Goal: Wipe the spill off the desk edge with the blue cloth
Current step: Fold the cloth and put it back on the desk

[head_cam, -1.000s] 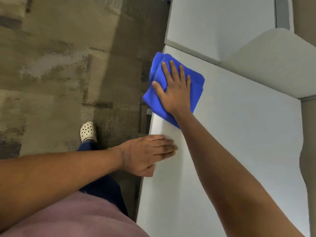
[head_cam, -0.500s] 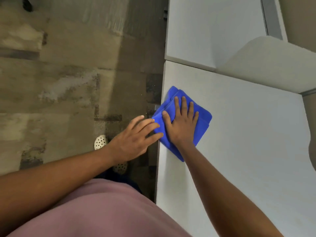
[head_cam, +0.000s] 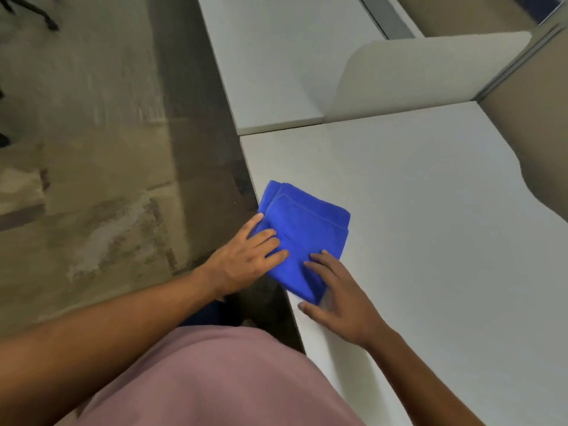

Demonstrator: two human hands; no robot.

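The folded blue cloth (head_cam: 302,235) lies flat on the white desk (head_cam: 415,226), with one corner hanging over the desk's left edge. My left hand (head_cam: 246,259) reaches in from the floor side, its fingers resting flat on the cloth's near-left part. Fingers spread, my right hand (head_cam: 336,298) lies on the desk at the cloth's near corner; its fingertips touch the cloth and its thumb sits by the desk edge. No spill shows on the desk surface.
A second white desk (head_cam: 276,63) adjoins at the far end, behind a beige divider panel (head_cam: 415,78). Patchy carpet floor (head_cam: 92,149) lies left of the desk edge. A chair base (head_cam: 30,10) shows at the top left. My pink shirt fills the bottom.
The cloth has slid nearer along the desk edge. My right hand has come off the top of the cloth to its near corner. My left hand has moved onto the cloth.
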